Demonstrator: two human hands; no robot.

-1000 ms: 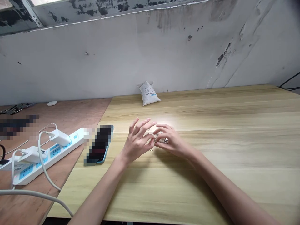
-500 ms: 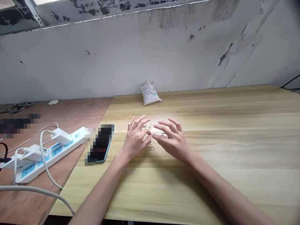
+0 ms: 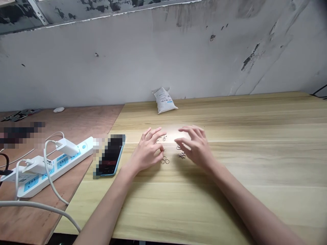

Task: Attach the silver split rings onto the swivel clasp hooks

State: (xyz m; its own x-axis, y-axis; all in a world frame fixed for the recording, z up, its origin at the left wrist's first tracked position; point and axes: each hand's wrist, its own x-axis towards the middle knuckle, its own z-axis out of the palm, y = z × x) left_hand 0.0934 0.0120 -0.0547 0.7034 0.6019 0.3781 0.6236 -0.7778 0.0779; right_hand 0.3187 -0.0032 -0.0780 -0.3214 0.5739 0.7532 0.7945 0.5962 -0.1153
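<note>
Small metal jewellery pieces lie on the pale wooden tabletop (image 3: 230,204) between my hands. Just past the fingertips of my left hand (image 3: 147,151) sit a pair of small metal rings (image 3: 165,161), and a little farther away are small metal hooks (image 3: 163,138). My right hand (image 3: 195,146) hovers with spread, curved fingers over a tangled silver charm (image 3: 181,155) and another small hook (image 3: 178,147). Both hands look empty, with nothing visible between the fingers.
A phone in a blue case (image 3: 110,156) lies left of my left hand. Farther left, on a plywood table (image 3: 84,117), is a white power strip (image 3: 55,168) with chargers and cables. A white sack (image 3: 165,100) leans against the wall.
My hands have drawn apart and lowered, uncovering the small metal pieces. The right hand has shifted right, and the silver charm now lies nearer me, clear of my fingers.
</note>
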